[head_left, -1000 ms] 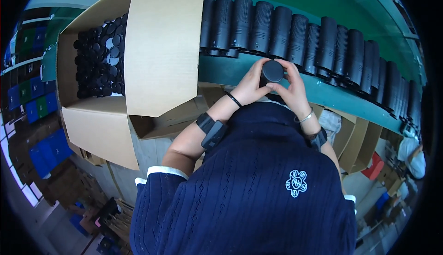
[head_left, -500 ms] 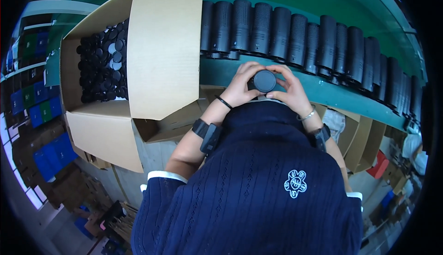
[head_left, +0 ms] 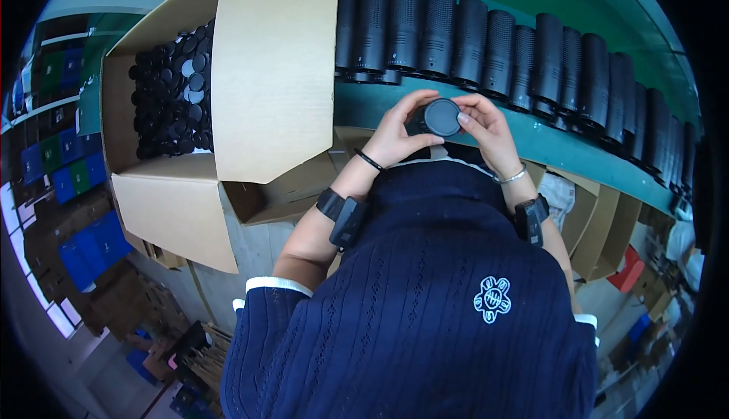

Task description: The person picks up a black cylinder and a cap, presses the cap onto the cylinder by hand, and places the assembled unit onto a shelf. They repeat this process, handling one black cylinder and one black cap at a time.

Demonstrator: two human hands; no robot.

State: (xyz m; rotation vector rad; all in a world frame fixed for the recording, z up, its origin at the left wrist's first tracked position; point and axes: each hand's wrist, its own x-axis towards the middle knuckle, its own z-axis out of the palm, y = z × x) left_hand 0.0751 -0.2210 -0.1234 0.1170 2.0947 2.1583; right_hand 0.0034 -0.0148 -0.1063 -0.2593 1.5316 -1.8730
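Green bench spans the far side, bearing black tubes, with a box of black discs at left. By its near edge, the left hand cups a round black piece; the right hand pinches its rim. Even, square pressure likely helps.

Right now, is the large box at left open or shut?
Open: the box has flaps spread outward, and black discs show inside.

Below the near edge of the green bench, at right, stands an open brown cardboard box, with a bright red container near it. Far left, rectangular blue bins stand above grey floor.
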